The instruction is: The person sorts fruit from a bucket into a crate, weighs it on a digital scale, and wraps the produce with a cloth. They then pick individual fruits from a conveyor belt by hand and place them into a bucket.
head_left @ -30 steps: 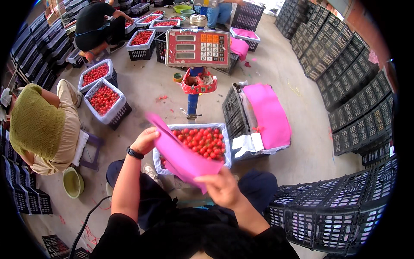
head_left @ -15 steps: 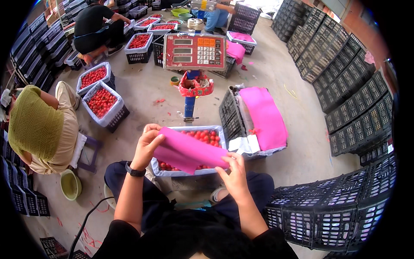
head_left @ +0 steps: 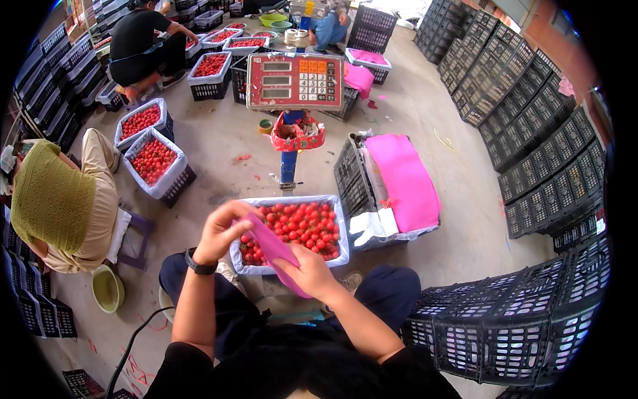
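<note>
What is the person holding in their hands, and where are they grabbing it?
A pink sheet of thin paper, gathered up over the white-lined crate of red tomatoes. The left hand pinches its upper end; the right hand grips its lower end.

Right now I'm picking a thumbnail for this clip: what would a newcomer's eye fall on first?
Dead centre, both hands, left and right, grip a folded pink sheet over a lined crate heaped with red tomatoes. Right of it, a bright pink stack tops a black crate, and a red scale stands just beyond.
</note>
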`<state>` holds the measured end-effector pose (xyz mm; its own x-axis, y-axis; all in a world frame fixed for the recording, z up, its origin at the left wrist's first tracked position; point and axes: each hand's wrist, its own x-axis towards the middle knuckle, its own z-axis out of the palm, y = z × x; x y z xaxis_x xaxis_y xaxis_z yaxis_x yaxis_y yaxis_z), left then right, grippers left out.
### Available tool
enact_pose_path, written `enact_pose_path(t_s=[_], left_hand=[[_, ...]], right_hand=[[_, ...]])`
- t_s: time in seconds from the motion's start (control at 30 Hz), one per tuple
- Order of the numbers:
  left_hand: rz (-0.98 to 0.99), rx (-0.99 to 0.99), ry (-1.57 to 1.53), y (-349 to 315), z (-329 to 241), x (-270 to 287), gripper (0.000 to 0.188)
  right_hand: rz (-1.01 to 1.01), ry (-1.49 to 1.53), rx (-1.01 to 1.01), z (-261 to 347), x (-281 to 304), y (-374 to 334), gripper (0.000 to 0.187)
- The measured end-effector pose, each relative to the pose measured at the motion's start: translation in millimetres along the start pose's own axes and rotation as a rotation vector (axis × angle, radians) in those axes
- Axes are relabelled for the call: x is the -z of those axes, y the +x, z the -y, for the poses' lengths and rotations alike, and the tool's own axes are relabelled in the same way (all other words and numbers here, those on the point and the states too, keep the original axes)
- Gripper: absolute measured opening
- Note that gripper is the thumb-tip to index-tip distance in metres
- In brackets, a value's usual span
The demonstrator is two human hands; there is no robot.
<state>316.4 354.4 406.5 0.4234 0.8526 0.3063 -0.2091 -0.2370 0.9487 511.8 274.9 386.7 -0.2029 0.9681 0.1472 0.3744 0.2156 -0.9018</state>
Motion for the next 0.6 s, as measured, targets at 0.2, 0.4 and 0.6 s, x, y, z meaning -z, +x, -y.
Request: enact_pose_path(t_s=[0.2,0.4,0.6], left_hand=[[-0.757,0.340,-0.105,-41.7,108.8,35.8,0.033],[-0.245,0.727,-1.053,-72.4,134.0,-20.7,0.051],[-0.495,0.535,-0.858,-82.4,142.8,15.2,0.032]], right_hand=[[0.068,0.459,-0.224,14.2,-14.4,32.4,0.025],[0.136,0.818,-0.204,31.5,-28.6,54.7,0.025],[-0.167,0.912,-0.136,-7.4,35.3,45.7,0.031]])
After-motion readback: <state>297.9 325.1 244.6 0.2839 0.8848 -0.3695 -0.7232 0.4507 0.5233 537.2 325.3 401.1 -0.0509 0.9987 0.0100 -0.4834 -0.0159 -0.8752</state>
